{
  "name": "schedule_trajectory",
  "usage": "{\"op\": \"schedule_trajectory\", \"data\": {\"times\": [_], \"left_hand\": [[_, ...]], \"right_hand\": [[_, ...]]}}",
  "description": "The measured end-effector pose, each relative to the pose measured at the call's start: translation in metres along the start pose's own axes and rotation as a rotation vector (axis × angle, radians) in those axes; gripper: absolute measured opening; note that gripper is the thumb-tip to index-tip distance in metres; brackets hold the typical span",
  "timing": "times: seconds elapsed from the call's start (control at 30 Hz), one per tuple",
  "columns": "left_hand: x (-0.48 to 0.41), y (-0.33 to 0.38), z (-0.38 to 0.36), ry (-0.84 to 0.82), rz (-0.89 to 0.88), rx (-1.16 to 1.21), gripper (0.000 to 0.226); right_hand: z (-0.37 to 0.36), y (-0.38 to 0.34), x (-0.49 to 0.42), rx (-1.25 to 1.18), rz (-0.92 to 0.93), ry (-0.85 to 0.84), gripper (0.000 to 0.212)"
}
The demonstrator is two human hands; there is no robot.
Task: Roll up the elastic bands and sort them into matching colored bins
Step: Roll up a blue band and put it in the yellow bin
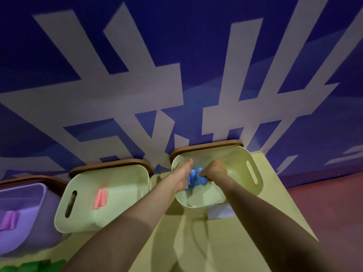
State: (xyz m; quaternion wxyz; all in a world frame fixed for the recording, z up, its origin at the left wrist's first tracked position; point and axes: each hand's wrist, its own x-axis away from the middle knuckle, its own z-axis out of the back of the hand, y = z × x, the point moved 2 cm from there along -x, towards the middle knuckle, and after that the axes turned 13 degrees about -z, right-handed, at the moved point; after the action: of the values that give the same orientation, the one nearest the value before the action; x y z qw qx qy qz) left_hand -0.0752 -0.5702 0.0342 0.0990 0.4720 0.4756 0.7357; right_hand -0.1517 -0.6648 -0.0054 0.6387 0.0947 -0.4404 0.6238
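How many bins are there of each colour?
purple bin: 1
pale green bins: 2, the middle bin and the right bin, over which the left hand and the right hand hold the blue band
Total: 3 bins

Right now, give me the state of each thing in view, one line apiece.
Right pale green plastic bin: open.
Middle pale green plastic bin: open, pink band inside.
Purple plastic bin: open, purple band inside.
Blue elastic band: bunched, at the right bin's opening.
Left hand: grips the blue band.
Right hand: fingers curled round the blue band.
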Motion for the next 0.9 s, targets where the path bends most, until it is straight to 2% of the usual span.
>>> {"op": "schedule_trajectory", "data": {"times": [0.07, 0.13, 0.2, 0.43, 0.6, 0.73, 0.9], "left_hand": [[-0.009, -0.005, -0.003, -0.022, 0.027, 0.025, 0.055], [-0.013, -0.006, -0.006, -0.035, 0.039, 0.047, 0.059], [-0.015, -0.007, -0.01, -0.04, 0.033, 0.048, 0.06], [-0.017, -0.013, -0.014, -0.035, 0.019, 0.045, 0.057], [-0.016, -0.013, -0.011, -0.048, 0.028, 0.065, 0.058], [-0.018, -0.013, -0.01, -0.045, 0.044, 0.075, 0.062], [-0.016, -0.011, -0.009, -0.066, 0.053, 0.085, 0.063]], "right_hand": [[-0.005, 0.0, -0.004, 0.018, -0.006, 0.018, 0.026], [-0.011, 0.0, -0.008, 0.035, -0.024, 0.053, 0.038], [-0.014, -0.001, -0.008, 0.048, -0.036, 0.071, 0.039], [-0.016, -0.004, -0.011, 0.105, -0.016, 0.026, 0.037], [-0.014, -0.006, -0.013, 0.111, -0.01, -0.056, 0.024], [-0.014, -0.004, -0.013, 0.17, 0.012, -0.006, 0.033], [-0.011, -0.004, -0.015, 0.178, -0.007, 0.004, 0.025]]}}
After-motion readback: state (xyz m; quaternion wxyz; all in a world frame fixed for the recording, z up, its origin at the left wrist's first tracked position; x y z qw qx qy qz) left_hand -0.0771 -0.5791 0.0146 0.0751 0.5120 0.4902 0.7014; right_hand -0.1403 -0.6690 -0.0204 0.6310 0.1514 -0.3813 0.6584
